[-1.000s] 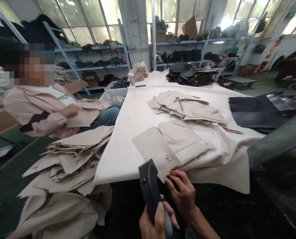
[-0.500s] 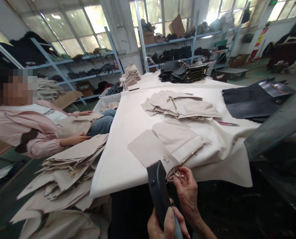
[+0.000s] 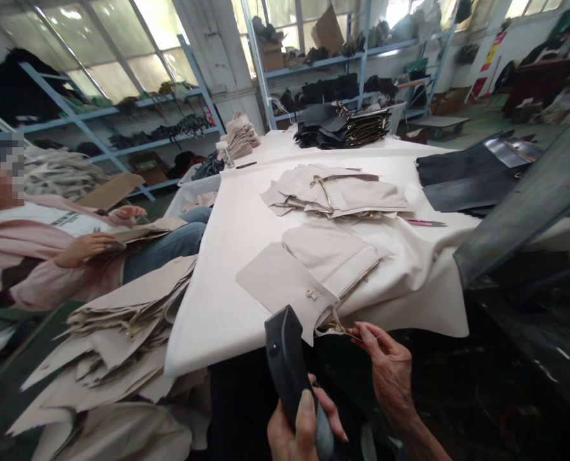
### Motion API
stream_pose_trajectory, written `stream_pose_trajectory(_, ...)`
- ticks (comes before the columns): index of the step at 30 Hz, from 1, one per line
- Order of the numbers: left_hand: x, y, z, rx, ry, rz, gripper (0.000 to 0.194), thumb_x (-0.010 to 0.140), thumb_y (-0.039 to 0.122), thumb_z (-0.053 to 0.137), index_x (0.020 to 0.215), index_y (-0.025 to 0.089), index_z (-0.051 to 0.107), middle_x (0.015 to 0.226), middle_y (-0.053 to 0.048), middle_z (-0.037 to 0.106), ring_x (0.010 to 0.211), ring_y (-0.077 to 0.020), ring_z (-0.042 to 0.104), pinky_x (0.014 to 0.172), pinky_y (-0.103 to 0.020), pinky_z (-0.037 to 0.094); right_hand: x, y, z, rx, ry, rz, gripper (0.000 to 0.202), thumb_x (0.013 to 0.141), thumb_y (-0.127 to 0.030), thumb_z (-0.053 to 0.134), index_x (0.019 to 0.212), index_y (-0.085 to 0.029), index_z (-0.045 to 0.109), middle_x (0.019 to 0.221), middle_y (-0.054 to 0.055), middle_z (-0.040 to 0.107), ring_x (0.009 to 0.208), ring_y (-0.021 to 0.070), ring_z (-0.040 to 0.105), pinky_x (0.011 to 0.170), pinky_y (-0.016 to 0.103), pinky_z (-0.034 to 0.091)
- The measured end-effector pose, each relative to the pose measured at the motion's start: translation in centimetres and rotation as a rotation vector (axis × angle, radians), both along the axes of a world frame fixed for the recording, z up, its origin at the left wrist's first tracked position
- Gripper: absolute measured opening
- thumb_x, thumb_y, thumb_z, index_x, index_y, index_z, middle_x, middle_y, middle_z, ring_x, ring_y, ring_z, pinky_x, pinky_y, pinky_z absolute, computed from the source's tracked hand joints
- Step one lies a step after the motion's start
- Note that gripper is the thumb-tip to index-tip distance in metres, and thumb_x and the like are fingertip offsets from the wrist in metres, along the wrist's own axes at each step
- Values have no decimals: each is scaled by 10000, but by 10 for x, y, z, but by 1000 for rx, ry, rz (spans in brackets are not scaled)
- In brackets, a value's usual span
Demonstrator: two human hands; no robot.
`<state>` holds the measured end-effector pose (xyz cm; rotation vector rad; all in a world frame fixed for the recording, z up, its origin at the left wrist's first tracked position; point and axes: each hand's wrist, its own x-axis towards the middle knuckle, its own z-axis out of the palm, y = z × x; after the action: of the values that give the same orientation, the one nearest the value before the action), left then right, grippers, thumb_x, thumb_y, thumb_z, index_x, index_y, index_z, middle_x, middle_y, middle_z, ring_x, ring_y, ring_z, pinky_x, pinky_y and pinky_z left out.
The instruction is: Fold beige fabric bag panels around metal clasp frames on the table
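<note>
My left hand (image 3: pixel 297 416) is wrapped round the grey handle of a black hand-held tool (image 3: pixel 285 349), its blunt head pointing up at the table edge. What kind of tool it is I cannot make out. To its right, my right hand (image 3: pixel 385 358) pinches a thin strand between thumb and fingertips. That strand leads to the near end of a gold zipper on a beige fabric bag piece (image 3: pixel 335 256). A flat beige panel (image 3: pixel 279 275) with a small metal fitting (image 3: pixel 311 294) lies beside it, its corner hanging over the edge.
Beige pieces with gold zippers (image 3: pixel 332 192) are piled farther back on the white-covered table (image 3: pixel 208 307). Scissors or snips with pink handles (image 3: pixel 423 223) lie right of them. Black pieces (image 3: pixel 471 173) sit far right, near a slanting metal post (image 3: pixel 519 205). At left, a seated co-worker handles beige material.
My right hand has moved right and slightly down, away from the tool, drawing the strand out from the zipper end. The view has shifted a little. The co-worker's hands have moved.
</note>
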<state>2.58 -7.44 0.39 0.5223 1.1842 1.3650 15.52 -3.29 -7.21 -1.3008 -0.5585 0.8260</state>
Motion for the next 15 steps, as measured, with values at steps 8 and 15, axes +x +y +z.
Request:
stream_pose_trajectory(8,-8,-13,2,7,22,-12,424,727,514,685,864,123,593,511,-10,608,372,-129,525,390,-223,429,5,-51,36,103,-510,668,199,914,-251,516,831,-174,680,647,-5,634,555,109,598,556,195,480)
stream_pose_trajectory(15,-14,-24,5,42,-14,77,416,711,512,702,833,130,597,482,5,591,349,-124,509,374,-217,419,10,-23,36,290,-1369,425,270,912,-116,410,1086,-121,617,1018,146,654,987,251,618,831,384,538)
